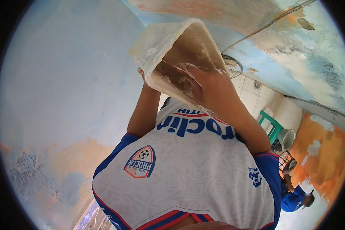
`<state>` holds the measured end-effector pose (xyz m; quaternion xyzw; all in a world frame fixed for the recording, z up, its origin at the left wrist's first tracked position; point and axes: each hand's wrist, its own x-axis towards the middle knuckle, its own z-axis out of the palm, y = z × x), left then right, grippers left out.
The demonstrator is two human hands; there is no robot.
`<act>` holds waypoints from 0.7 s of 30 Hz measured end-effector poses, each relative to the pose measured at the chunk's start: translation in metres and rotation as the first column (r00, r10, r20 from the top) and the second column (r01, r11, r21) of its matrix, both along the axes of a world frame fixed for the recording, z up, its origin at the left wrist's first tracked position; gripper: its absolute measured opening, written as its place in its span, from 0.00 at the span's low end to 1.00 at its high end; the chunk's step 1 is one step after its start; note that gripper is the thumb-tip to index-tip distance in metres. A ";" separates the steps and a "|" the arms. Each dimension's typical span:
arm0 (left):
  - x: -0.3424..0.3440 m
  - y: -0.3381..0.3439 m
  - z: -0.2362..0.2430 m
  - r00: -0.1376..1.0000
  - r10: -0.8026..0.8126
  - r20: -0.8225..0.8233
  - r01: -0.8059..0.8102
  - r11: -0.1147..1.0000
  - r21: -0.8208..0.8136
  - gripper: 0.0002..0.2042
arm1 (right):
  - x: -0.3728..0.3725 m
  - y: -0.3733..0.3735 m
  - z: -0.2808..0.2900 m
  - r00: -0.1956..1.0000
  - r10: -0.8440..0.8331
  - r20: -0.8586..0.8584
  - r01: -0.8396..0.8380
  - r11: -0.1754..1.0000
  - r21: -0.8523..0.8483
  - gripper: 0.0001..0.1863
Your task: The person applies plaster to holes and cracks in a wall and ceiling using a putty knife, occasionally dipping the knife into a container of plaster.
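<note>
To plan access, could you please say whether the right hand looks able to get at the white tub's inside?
Apparently yes: the right hand reaches into the open white tub; nothing visible blocks it.

Floor (251, 99), pale square tiles with visible joints, partly hidden; on it, one green plastic stool (275, 130); one small round greyish object (257, 84); one pale round bucket (286, 138), touching or just beside stool, exact support unclear
</note>
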<state>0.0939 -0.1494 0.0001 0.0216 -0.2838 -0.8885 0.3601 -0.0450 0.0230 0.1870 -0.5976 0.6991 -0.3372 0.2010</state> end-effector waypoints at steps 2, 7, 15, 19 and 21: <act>0.001 0.002 0.000 1.000 -0.005 0.018 0.005 1.000 0.017 0.47 | 0.001 0.002 0.006 1.000 -0.009 0.028 0.007 0.997 0.080 0.19; 0.002 0.005 0.001 0.999 -0.016 0.051 0.014 1.000 0.026 0.47 | 0.004 0.010 -0.001 0.999 0.034 0.032 -0.034 0.999 -0.010 0.16; -0.005 0.016 0.002 0.995 -0.001 0.096 -0.002 1.000 0.026 0.46 | -0.014 0.032 0.023 0.968 -0.016 0.249 -0.020 0.990 0.139 0.18; -0.016 0.028 0.000 0.993 0.021 0.113 -0.023 1.000 0.020 0.46 | -0.042 0.046 0.022 0.937 0.017 0.348 -0.047 0.996 0.079 0.17; -0.025 0.032 0.000 0.992 0.032 0.121 -0.034 0.999 0.015 0.46 | -0.060 0.055 0.020 0.916 0.038 0.400 -0.063 0.997 0.049 0.17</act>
